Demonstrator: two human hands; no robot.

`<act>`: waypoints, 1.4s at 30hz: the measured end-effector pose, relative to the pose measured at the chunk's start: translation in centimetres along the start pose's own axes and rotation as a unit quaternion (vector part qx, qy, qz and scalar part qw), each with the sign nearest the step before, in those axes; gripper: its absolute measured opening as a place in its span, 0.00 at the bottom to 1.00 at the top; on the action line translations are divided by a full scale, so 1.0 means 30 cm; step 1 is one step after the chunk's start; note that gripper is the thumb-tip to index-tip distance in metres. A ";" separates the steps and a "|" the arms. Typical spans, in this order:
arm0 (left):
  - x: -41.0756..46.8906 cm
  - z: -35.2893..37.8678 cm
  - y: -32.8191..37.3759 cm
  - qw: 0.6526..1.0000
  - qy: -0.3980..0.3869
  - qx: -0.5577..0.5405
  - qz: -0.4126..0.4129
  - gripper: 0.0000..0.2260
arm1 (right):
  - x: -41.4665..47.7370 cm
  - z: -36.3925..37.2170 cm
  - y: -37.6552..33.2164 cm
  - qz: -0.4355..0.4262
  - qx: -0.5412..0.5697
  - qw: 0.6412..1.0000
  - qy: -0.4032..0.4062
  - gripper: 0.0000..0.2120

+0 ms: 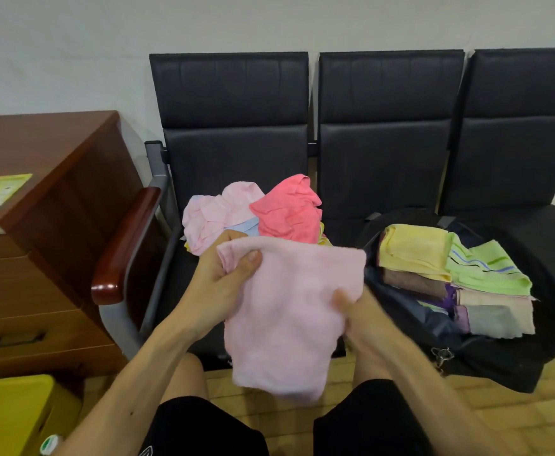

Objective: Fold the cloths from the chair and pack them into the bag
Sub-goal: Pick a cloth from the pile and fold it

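Left hand (227, 278) pinches the upper left corner of a pale pink cloth (289, 311), thumb on top, fingers curled behind. Right hand (355, 315) grips the cloth's right edge lower down; the cloth hangs in front of the black chair (233, 133). Unfolded pile (256, 210) of pink, coral and blue cloths lies on the left seat. Black bag (499, 353) sits open on the middle seat, folded cloths (450, 268) stacked inside. Wooden cabinet (39, 225) stands at left.

Pink cloth (289, 311) between both hands
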State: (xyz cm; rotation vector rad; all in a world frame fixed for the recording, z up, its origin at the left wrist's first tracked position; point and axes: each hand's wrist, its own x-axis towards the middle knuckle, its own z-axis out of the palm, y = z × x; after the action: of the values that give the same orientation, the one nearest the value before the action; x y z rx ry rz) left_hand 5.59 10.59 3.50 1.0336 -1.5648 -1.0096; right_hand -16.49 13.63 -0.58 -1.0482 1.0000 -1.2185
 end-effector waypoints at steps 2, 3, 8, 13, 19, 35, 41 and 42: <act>0.006 0.012 0.006 0.999 0.026 0.018 0.018 0.11 | -0.035 0.025 0.084 0.066 -0.080 0.991 -0.084 0.21; 0.007 0.013 0.005 0.998 0.043 0.032 0.025 0.11 | -0.049 0.037 0.114 0.090 -0.104 0.984 -0.109 0.18; 0.004 -0.010 -0.028 0.977 0.166 0.133 0.013 0.07 | -0.104 0.074 0.140 0.152 -0.018 0.984 -0.096 0.19; 0.011 -0.017 -0.056 0.969 0.237 0.070 -0.026 0.04 | -0.105 0.114 0.101 0.181 0.219 0.958 -0.032 0.17; 0.039 0.002 -0.041 0.938 0.316 -0.077 -0.122 0.05 | -0.145 0.164 0.179 0.225 -0.047 0.966 -0.120 0.31; -0.103 -0.015 -0.138 0.801 0.074 -0.380 -0.456 0.30 | -0.123 0.185 -0.096 0.154 0.136 0.979 -0.001 0.12; -0.150 0.025 -0.153 0.777 0.027 -0.484 -0.401 0.30 | -0.089 0.156 -0.080 0.152 0.143 0.978 0.023 0.22; -0.148 0.023 -0.160 0.788 0.023 -0.477 -0.389 0.29 | -0.084 0.148 -0.070 0.173 0.147 0.973 0.039 0.26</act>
State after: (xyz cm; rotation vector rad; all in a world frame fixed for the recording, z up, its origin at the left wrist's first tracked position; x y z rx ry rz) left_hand 6.35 13.46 -2.36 0.9027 -0.3284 -2.0184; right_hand -12.89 16.37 2.55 -0.5706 0.9793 -1.0817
